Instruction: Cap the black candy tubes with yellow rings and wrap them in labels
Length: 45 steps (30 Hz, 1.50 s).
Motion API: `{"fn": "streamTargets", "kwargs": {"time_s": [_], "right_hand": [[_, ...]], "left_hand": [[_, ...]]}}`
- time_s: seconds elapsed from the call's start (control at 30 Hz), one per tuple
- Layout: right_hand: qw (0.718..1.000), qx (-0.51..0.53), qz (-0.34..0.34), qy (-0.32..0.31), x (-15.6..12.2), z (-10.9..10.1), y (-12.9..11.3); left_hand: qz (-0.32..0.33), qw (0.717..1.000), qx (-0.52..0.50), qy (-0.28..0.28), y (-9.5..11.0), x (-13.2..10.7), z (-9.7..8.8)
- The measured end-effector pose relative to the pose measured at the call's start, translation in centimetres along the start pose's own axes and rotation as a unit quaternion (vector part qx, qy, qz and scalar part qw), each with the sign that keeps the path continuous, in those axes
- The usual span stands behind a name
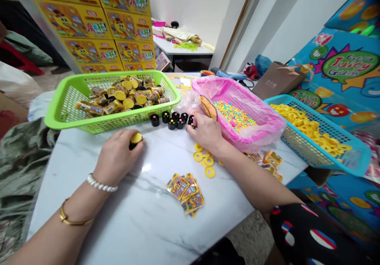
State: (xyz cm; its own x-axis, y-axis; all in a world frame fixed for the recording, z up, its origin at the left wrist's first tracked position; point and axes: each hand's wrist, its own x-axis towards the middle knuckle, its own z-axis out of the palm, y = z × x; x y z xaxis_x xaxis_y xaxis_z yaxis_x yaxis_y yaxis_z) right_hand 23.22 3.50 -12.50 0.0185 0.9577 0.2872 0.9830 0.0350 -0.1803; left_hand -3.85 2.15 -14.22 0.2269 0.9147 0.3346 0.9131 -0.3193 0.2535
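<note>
My left hand [116, 156] rests on the white marble table [142, 217], fingers curled round a small black pot with a yellow lid [135, 139]. My right hand [206, 132] reaches to a row of small open black pots [172, 120] in front of the green basket, its fingers pinched at the rightmost pot. Several yellow ring lids [205, 160] lie just under my right wrist. A small pile of printed yellow stickers [186, 190] lies nearer the table's front edge.
A green basket [71, 95] holds several finished yellow-lidded pots. A pink basket [267, 128] lined with plastic holds coloured candy beads. A blue basket [353, 160] holds yellow rings. Yellow cartons are stacked behind; more stickers [268, 160] lie by the pink basket.
</note>
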Motion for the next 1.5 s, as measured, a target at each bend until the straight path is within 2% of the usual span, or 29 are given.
{"fn": "streamTargets", "kwargs": {"time_s": [0.1, 0.17, 0.23, 0.3, 0.4, 0.5, 0.6, 0.8, 0.9, 0.97, 1.0, 1.07, 1.13, 1.2, 1.27, 1.4, 1.5], "right_hand": [[0.998, 0.036, -0.044, -0.009, -1.3, -0.7, -1.1], [0.992, 0.075, -0.090, -0.035, -2.5, -1.2, -2.2], [0.981, 0.116, -0.137, -0.072, -3.4, -1.6, -3.1], [0.968, 0.149, -0.171, -0.109, -3.9, -2.2, -3.4], [0.956, 0.145, -0.201, -0.159, -3.6, -4.0, -2.1], [0.944, 0.050, -0.224, -0.239, -2.9, -5.8, 0.0], [0.929, -0.038, -0.227, -0.290, -2.6, -5.7, 0.9], [0.925, -0.020, -0.253, -0.283, -2.4, -3.3, 0.2], [0.945, 0.044, -0.248, -0.207, -2.1, -2.9, 0.0], [0.952, 0.138, -0.228, -0.153, -2.0, -2.6, -0.4], [0.947, 0.198, -0.209, -0.147, -2.0, -2.3, -0.7], [0.913, 0.327, -0.156, -0.185, -2.2, -1.9, -1.4], [0.858, 0.434, -0.090, -0.259, -2.6, -1.4, -2.2], [0.802, 0.501, -0.033, -0.323, -2.9, -0.8, -2.8], [0.759, 0.545, 0.013, -0.354, -3.0, -0.2, -3.1], [0.709, 0.609, 0.102, -0.340, -2.6, 1.1, -2.6], [0.700, 0.633, 0.132, -0.305, -2.3, 1.4, -2.1]], "left_hand": [[0.027, 0.999, -0.009, 0.046, 0.6, -0.2, -0.6], [0.066, 0.993, -0.029, 0.098, 1.6, -0.7, -1.0], [0.103, 0.986, -0.063, 0.118, 3.0, -1.5, -1.0], [0.124, 0.981, -0.114, 0.094, 4.4, -2.1, -0.6], [0.128, 0.974, -0.187, 0.029, 6.1, -2.5, 0.6], [0.126, 0.967, -0.220, -0.020, 6.7, -2.1, 1.6], [0.099, 0.966, -0.229, -0.063, 6.6, -1.6, 1.9], [0.065, 0.965, -0.238, -0.090, 5.4, -1.8, 1.1], [0.057, 0.960, -0.265, -0.077, 5.1, -2.2, 0.9], [0.053, 0.957, -0.276, -0.079, 5.1, -2.3, 1.0], [0.051, 0.956, -0.278, -0.083, 5.1, -2.3, 1.1], [0.047, 0.953, -0.284, -0.090, 5.2, -2.4, 1.3], [0.044, 0.949, -0.299, -0.091, 5.3, -2.5, 1.4], [0.036, 0.945, -0.310, -0.096, 5.3, -2.5, 1.4], [0.024, 0.945, -0.311, -0.102, 5.3, -2.4, 1.2], [0.015, 0.947, -0.306, -0.097, 5.4, -2.5, 0.8], [0.013, 0.953, -0.286, -0.095, 5.5, -2.6, 0.7]]}}
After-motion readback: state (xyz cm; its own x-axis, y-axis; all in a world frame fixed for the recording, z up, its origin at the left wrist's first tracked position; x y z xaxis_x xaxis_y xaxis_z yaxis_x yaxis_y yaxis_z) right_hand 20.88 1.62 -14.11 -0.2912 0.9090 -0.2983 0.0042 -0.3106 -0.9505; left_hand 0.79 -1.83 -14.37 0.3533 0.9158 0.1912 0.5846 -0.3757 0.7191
